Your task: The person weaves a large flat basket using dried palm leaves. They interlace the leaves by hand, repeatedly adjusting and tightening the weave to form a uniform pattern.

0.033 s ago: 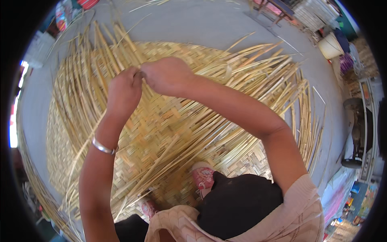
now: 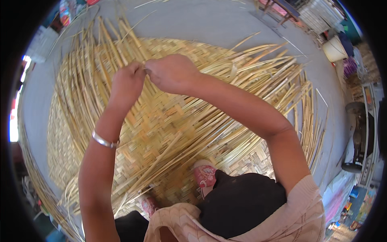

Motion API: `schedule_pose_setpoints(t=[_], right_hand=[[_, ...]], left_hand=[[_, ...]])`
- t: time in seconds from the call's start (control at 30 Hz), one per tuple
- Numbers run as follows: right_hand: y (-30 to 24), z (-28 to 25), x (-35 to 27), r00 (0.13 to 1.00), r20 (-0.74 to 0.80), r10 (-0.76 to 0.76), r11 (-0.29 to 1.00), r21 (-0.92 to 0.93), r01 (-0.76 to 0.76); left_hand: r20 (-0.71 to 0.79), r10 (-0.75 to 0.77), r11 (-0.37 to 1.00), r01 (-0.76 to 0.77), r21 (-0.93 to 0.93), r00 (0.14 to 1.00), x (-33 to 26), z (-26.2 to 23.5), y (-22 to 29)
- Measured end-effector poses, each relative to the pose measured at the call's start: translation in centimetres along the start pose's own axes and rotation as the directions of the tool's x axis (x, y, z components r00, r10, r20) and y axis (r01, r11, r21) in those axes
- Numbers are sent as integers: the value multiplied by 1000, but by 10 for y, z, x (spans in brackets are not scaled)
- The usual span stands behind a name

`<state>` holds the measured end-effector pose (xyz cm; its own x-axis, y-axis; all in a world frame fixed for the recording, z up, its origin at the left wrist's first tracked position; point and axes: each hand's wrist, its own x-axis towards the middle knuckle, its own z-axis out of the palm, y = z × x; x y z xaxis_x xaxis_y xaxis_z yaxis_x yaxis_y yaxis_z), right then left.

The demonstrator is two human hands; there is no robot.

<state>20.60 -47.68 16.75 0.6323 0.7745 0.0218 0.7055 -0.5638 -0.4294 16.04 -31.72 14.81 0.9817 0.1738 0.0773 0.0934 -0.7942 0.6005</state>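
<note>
My left hand (image 2: 127, 84) and my right hand (image 2: 172, 75) are closed and meet above the far left part of a woven mat (image 2: 161, 115). Their fingertips pinch together; whatever is between them is too small and hidden to make out. Long straw-coloured strips (image 2: 86, 76) fan out from the mat beyond my left hand. Another thick spread of loose strips (image 2: 246, 109) runs from below my right forearm toward the right. A silver bangle (image 2: 104, 140) circles my left wrist.
My feet, in pink patterned shoes (image 2: 204, 174), are at the near side of the mat. Grey floor (image 2: 193, 20) surrounds it. A whitish bucket (image 2: 334, 49) stands at the far right, above a wheeled metal frame (image 2: 366, 133). More long strips (image 2: 36, 183) lie along the left edge.
The whole view has shifted slightly, with the mat and far strips a little higher and to the right. My hands stay closed and together over the same part of the mat.
</note>
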Motion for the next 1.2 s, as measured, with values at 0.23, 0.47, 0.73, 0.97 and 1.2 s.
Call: schedule_pose_setpoints(t=[0.23, 0.47, 0.73, 0.97, 1.2], right_hand=[[16, -6, 12, 990, -85, 115, 971, -201, -130], [49, -34, 5, 946, -324, -24, 866, -479, -143], [17, 2, -13, 850, -489, -196, 956, -287, 56], [-15, 83, -35, 886, 463, -39, 525, 763, -376], [2, 107, -36, 880, 475, -34, 534, 752, -386]], left_hand=[[144, 53, 958, -10, -286, 988, -11, -30, -4], [92, 507, 700, -472, 537, 857, -26, -27, 3], [428, 704, 514, -822, 244, 567, -76, 22, -2], [621, 646, 511, -856, 81, 444, -119, 55, -8], [321, 859, 422, -906, -2, 399, -131, 62, -14]])
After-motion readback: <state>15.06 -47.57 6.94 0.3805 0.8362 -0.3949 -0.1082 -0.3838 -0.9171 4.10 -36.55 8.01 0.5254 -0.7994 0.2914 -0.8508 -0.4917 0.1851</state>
